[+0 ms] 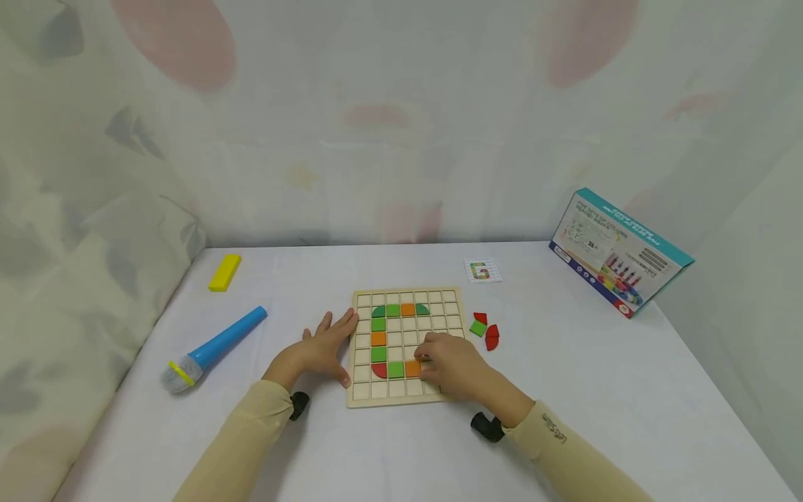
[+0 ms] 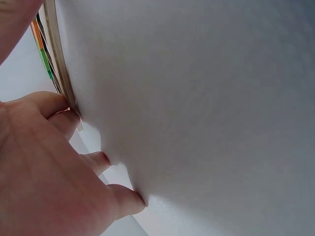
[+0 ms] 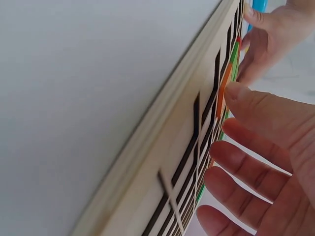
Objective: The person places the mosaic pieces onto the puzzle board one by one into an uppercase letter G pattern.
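A wooden grid board (image 1: 392, 402) lies on the white table with coloured tiles set in a C-shaped line. Green quarter-rounds end its top row, and a red quarter-round (image 1: 379, 371) forms its lower left corner. My left hand (image 1: 316, 353) is spread at the board's left edge, fingertips touching the edge and the table. Over the board's lower right part is my right hand (image 1: 454, 366). Its thumb (image 3: 239, 92) touches the orange square tile (image 1: 412, 369) in the lower row. The other fingers are loosely bent and apart, with nothing seen between them.
Right of the board lie a loose green square (image 1: 478, 328) and several red pieces (image 1: 492, 331). Behind them is a pattern card (image 1: 482, 270). A box (image 1: 617, 254) stands at the back right. A blue toy microphone (image 1: 216, 348) and a yellow block (image 1: 225, 272) lie left.
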A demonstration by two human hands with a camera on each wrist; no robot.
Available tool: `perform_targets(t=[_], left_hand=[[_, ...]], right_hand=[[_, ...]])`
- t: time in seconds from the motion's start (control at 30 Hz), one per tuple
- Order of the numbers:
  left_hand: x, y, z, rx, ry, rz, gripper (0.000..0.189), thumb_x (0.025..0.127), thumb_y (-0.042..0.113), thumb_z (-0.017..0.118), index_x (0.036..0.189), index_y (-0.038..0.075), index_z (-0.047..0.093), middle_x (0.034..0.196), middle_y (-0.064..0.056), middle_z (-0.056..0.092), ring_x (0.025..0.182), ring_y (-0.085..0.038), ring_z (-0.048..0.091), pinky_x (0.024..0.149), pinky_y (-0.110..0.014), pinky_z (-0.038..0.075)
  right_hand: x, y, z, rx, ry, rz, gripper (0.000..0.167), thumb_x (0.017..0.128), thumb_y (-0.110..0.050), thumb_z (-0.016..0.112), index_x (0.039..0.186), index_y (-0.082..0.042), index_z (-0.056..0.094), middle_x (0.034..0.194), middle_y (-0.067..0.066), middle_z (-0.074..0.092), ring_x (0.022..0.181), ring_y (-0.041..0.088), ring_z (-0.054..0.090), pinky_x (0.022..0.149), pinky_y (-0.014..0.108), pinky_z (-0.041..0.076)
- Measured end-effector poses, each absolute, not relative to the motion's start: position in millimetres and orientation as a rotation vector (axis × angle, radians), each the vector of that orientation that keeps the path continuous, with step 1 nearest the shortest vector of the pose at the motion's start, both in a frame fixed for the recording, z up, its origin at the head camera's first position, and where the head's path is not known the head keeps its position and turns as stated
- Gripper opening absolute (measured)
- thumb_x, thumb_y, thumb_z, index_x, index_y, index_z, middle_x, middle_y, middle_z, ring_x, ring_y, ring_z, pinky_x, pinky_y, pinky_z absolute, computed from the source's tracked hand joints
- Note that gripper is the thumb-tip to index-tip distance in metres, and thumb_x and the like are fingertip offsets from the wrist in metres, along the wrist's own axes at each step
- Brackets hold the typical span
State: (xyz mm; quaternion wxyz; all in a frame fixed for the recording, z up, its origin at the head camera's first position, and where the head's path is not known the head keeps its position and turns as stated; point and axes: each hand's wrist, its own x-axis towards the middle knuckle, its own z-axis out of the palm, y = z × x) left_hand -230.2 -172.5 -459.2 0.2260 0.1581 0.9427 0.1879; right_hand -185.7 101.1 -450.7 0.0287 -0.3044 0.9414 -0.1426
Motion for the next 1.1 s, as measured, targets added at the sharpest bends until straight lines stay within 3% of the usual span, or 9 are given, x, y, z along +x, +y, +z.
perform_targets(t=[0.23, 0.63, 1.1], left_hand=[[-231, -173, -461, 0.459, 2.596, 0.527, 0.128, 0.049, 0.031, 0.089, 0.15, 0.016, 0.011, 0.155, -0.002, -0.001, 0.138, -0.039, -0.011, 0.095, -0.074, -0.003], [-230, -174, -459, 0.472, 2.589, 0.541, 0.127, 0.05, 0.03, 0.089, 0.149, 0.015, 0.011, 0.155, -0.003, -0.001, 0.138, -0.039, -0.011, 0.094, -0.074, -0.003], [-231, -174, -458, 0.47, 2.582, 0.528, 0.127, 0.051, 0.033, 0.088, 0.15, 0.015, 0.01, 0.155, -0.003, -0.002, 0.138, -0.039, -0.012, 0.095, -0.074, -0.003]], right_hand=[[-187, 116, -447, -0.854, 2.935, -0.47, 0.025, 0.077, -0.021, 0.071, 0.101, -0.014, 0.07, 0.095, -0.006, 0.062, 0.088, 0.011, 0.057, 0.074, 0.028, 0.05], [-185, 138, -451, -0.687, 2.957, -0.53, 0.027, 0.076, -0.023, 0.074, 0.1, -0.015, 0.07, 0.094, -0.009, 0.06, 0.082, 0.006, 0.055, 0.07, 0.025, 0.049], [-188, 185, -452, -0.083, 3.135, -0.46, 0.027, 0.074, -0.025, 0.077, 0.091, -0.006, 0.067, 0.071, 0.001, 0.054, 0.062, 0.016, 0.046, 0.049, 0.026, 0.038]])
